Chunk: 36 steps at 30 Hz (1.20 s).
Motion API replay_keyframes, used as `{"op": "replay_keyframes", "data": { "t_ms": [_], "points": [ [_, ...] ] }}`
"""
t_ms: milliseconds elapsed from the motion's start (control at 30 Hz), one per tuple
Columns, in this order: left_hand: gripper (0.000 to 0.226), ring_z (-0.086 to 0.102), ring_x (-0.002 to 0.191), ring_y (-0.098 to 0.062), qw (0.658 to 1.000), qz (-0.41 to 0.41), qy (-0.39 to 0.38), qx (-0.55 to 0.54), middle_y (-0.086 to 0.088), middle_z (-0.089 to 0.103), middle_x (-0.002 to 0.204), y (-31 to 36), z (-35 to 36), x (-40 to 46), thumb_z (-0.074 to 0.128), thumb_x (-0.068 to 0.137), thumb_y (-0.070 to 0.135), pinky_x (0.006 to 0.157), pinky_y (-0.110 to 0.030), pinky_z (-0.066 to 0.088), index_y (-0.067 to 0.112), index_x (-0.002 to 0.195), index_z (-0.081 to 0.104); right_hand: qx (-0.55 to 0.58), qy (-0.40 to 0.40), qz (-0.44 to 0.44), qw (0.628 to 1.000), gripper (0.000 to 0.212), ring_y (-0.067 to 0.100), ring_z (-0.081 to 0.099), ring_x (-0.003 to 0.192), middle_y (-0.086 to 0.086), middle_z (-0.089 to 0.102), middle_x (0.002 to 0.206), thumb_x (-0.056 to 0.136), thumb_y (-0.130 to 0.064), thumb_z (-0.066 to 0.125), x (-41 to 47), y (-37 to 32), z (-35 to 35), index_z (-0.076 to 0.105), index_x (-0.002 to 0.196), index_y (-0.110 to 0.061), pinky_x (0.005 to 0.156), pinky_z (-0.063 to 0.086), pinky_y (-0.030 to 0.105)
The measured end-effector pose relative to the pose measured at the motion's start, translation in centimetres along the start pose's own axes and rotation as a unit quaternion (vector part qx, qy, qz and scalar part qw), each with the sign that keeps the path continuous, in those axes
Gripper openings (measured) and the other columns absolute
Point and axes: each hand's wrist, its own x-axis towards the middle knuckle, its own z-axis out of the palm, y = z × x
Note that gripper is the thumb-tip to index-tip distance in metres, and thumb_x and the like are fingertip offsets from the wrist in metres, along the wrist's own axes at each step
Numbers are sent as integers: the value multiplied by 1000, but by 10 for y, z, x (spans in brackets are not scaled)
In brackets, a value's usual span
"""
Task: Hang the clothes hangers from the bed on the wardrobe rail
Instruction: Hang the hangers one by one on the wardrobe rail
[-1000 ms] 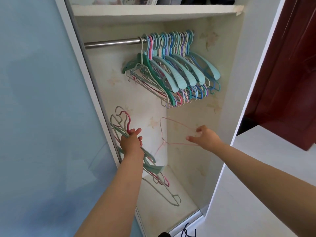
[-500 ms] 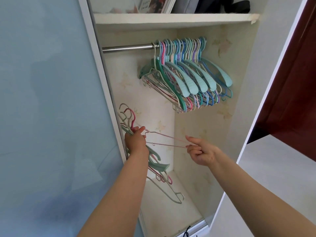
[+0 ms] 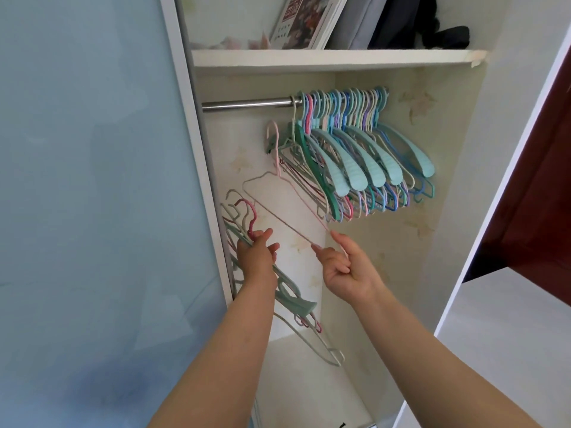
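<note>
The open white wardrobe [image 3: 457, 180] has a steel rail [image 3: 247, 104] whose right half is full of pastel plastic hangers [image 3: 355, 156]; only the left part is bare. The left hand [image 3: 258, 254] grips a bundle of mixed hangers [image 3: 244, 217], held low by the door. The right hand [image 3: 346, 267] pinches the bottom bar of a thin pink wire hanger [image 3: 287, 193], its hook up-left, just below the rail, beside the crowded hangers

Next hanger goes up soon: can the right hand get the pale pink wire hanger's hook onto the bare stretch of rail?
Probably yes. The right hand pinches the pink wire hanger, its hook just below the bare rail; nothing blocks that stretch.
</note>
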Motion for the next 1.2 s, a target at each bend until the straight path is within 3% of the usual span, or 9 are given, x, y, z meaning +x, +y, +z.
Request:
{"op": "replay_keyframes", "data": {
  "t_ms": [133, 333, 500, 667, 867, 933, 1000, 1100, 1200],
  "points": [
    [14, 61, 51, -9, 1000, 9, 7, -3, 5, 70, 78, 5, 8, 2, 66, 89, 10, 48, -20, 45, 19, 85, 56, 15, -22, -31, 999, 72, 11, 23, 27, -3, 25, 43, 73, -9, 69, 11, -4, 46, 37, 137, -1, 29, 19, 13],
    [9, 63, 63, -14, 1000, 27, -1, -1, -2, 71, 91, 14, 15, 0, 56, 95, 11, 54, -22, 49, 18, 90, 55, -18, 8, -60, 998, 60, 9, 21, 30, -3, 20, 46, 86, -13, 66, 50, -12, 83, 40, 140, -10, 30, 20, 12],
    [8, 68, 76, -18, 1000, 9, -20, 8, -2, 73, 94, 12, 14, 2, 55, 96, 11, 63, -27, 53, 17, 101, 55, 15, 52, -105, 993, 11, 7, 22, 39, -3, 29, 49, 84, -7, 69, 61, -10, 90, 60, 86, -12, 34, 23, 9],
    [14, 68, 91, -19, 997, -21, -69, 24, 1, 73, 99, 9, 12, -3, 51, 98, 13, 77, -32, 52, 22, 107, 58, 49, 71, -133, 987, 14, 7, 29, 47, 1, 44, 72, 83, -5, 70, 63, -16, 80, 61, 94, -7, 40, 37, 10],
    [22, 70, 93, -20, 988, -42, -151, 9, -4, 74, 103, 7, 9, -10, 54, 97, 7, 80, -33, 56, 20, 113, 58, -128, 158, -86, 975, 70, 22, 58, 79, 16, 52, 100, 84, -28, 72, 39, -14, 36, 31, 137, -7, 68, 55, 30],
    [24, 71, 94, -20, 982, -52, -180, -6, -5, 73, 107, 4, 8, -12, 52, 98, 6, 76, -31, 55, 19, 117, 57, -372, 181, -61, 908, 68, 23, 60, 86, 13, 56, 103, 87, -42, 64, 28, -9, 15, 35, 135, -3, 77, 52, 34],
    [23, 71, 94, -21, 979, -61, -194, -14, -5, 73, 108, 2, 7, -16, 52, 98, 9, 79, -34, 57, 20, 118, 57, -648, 138, 5, 749, 72, 21, 59, 105, 4, 58, 122, 84, -62, 57, 15, -3, -7, 44, 135, -12, 92, 49, 36],
    [21, 70, 97, -24, 975, -74, -208, -19, -6, 71, 109, -3, 4, -21, 53, 98, 11, 85, -37, 56, 19, 117, 56, -820, 66, 103, 560, 55, 20, 54, 118, -4, 53, 130, 89, -55, 55, -1, 2, -30, 51, 130, -19, 101, 45, 39],
    [24, 70, 99, -24, 973, -80, -217, 4, -5, 72, 110, -9, -2, -24, 47, 101, 16, 85, -38, 56, 18, 124, 53, -825, 66, 56, 558, 25, 19, 62, 108, -4, 62, 118, 99, -33, 46, -12, 6, -42, 58, 116, -19, 92, 50, 35]
  ]
}}
